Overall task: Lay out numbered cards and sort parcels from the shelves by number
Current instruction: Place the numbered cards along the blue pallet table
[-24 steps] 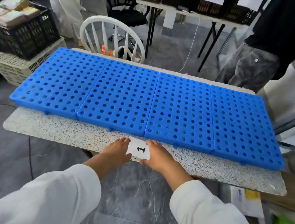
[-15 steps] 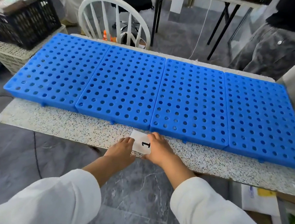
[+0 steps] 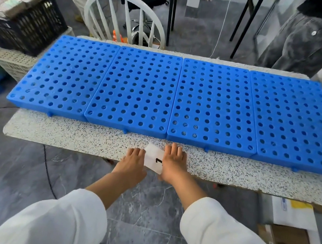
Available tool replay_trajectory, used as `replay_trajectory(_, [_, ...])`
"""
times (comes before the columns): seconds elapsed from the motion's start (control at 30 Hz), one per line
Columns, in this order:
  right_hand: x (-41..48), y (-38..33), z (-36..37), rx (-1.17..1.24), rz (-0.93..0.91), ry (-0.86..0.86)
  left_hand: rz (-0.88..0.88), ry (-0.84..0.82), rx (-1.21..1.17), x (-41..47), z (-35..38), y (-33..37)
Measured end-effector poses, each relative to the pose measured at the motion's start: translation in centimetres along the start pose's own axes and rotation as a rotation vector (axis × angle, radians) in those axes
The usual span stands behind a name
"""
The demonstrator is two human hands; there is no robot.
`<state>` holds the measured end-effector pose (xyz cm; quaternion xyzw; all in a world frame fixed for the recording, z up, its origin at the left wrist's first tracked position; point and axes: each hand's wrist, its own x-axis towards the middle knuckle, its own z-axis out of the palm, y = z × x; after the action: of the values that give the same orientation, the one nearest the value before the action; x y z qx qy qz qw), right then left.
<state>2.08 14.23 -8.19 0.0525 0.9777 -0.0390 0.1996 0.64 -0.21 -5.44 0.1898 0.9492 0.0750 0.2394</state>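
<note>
Your left hand (image 3: pixel 134 160) and right hand (image 3: pixel 172 160) lie flat and open, pressing the card marked 1 (image 3: pixel 154 158) onto the table (image 3: pixel 73 133) edge, just before the blue panels (image 3: pixel 213 104). You've barely begun: no other cards or parcels sit on them yet.
</note>
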Motion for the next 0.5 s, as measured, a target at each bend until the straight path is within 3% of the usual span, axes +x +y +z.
replay_trajectory(0.2, [-0.7,-0.5,0.0,-0.051,0.008,-0.024,-0.005,-0.006,-0.02,-0.3,0.0,-0.2])
replay_trajectory(0.4, [-1.5,-1.3,-0.9,0.057,0.06,-0.001,-0.088,-0.017,-0.077,-1.3,0.1,-0.5])
replay_trajectory(0.5, [-1.8,-1.5,-1.4,0.03,0.082,-0.016,-0.171,-0.073,-0.227,-1.6,-0.5,0.3])
